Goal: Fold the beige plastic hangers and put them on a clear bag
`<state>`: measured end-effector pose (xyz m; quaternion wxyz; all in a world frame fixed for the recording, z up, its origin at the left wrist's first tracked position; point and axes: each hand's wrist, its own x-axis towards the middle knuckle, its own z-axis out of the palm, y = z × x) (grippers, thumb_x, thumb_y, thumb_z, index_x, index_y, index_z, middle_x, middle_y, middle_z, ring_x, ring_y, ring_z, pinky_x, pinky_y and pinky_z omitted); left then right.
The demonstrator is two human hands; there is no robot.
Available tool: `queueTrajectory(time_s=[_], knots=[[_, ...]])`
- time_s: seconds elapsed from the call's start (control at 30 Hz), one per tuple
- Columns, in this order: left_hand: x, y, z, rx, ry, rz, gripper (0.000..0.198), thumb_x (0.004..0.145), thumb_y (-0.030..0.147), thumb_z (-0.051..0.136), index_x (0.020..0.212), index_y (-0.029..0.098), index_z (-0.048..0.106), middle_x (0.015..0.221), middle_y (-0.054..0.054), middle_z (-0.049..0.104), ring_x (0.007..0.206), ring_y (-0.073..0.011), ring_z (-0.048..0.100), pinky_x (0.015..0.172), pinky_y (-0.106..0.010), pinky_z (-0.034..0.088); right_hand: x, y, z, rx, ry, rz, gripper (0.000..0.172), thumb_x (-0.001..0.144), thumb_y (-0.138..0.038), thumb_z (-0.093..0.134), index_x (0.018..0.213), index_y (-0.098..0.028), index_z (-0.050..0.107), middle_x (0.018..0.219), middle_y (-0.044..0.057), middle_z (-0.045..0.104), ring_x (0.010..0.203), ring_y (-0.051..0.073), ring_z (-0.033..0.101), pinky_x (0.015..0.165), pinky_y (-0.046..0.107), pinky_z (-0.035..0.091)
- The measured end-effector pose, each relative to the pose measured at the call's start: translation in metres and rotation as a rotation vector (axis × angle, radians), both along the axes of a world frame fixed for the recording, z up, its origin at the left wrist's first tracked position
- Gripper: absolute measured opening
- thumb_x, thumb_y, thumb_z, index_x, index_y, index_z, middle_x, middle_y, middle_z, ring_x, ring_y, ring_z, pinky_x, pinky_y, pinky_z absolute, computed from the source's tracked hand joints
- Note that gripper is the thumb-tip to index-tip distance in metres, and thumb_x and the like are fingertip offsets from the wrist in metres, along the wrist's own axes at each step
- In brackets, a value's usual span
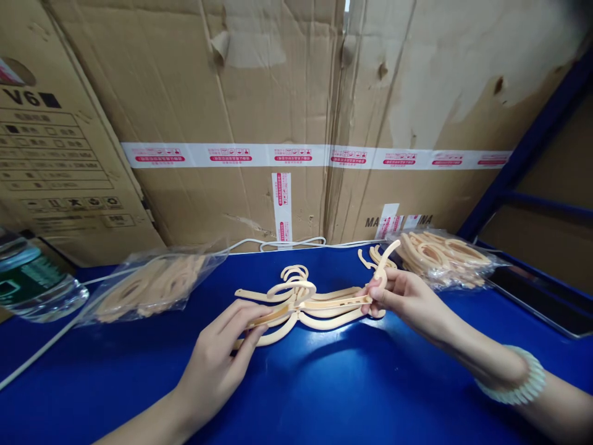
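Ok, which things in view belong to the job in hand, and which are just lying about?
Belong:
peach hanger, in left hand and right hand
probably matching loose pieces near it
probably bagged pieces on both sides

Lying about, it seems:
bottle
white cable
dark flat device
cardboard

Hangers point(319, 305): smooth plastic, low sheen
Tabletop point(361, 383): smooth, glossy
Bags point(160, 284): thin clear plastic, shiny, crinkled
Cardboard point(278, 93): matt, creased, rough at tears
Bottle point(37, 278): clear glossy plastic
Phone point(542, 300): dark, glossy, smooth

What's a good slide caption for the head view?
Left hand and right hand hold a beige hanger above a blue tabletop.
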<state>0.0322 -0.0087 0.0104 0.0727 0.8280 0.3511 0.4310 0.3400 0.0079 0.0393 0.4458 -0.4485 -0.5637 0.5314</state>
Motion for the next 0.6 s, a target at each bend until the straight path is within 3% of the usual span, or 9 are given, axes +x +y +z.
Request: queueTrajectory(time_s=[0.3, 0.5, 0.6], knots=[[0.002, -0.004, -0.002, -0.003, 0.046, 0.035, 0.020, 0.095, 0.016, 0.047, 0.111, 0.020, 0.058, 0.102, -0.008, 0.067, 0.088, -0.0158, 0.067, 0.074, -0.023, 0.057, 0.002, -0.003, 0.004, 0.033, -0.085, -0.082, 0.045, 0.063, -0.056, 0.079, 0.072, -0.017, 0.058, 0.062, 0.004, 0.068, 0.057, 0.017, 0.065, 0.057, 0.030, 0.052], [0.000, -0.002, 0.002, -0.011, 0.026, 0.062, 0.019, 0.091, 0.019, 0.053, 0.110, 0.020, 0.057, 0.097, -0.005, 0.068, 0.085, -0.0161, 0.069, 0.065, -0.020, 0.057, 0.001, 0.000, 0.006, 0.031, 0.120, -0.101, 0.037, 0.071, -0.045, 0.079, 0.091, -0.019, 0.063, 0.088, 0.006, 0.070, 0.073, 0.017, 0.064, 0.064, 0.029, 0.052], [-0.002, 0.001, 0.006, -0.036, 0.044, 0.051, 0.016, 0.093, 0.018, 0.050, 0.107, 0.020, 0.058, 0.095, -0.003, 0.067, 0.081, -0.0147, 0.068, 0.065, -0.020, 0.055, 0.011, 0.005, 0.014, 0.061, 0.137, -0.176, 0.035, 0.071, -0.048, 0.077, 0.088, -0.019, 0.069, 0.095, 0.008, 0.069, 0.081, 0.019, 0.061, 0.060, 0.027, 0.048]])
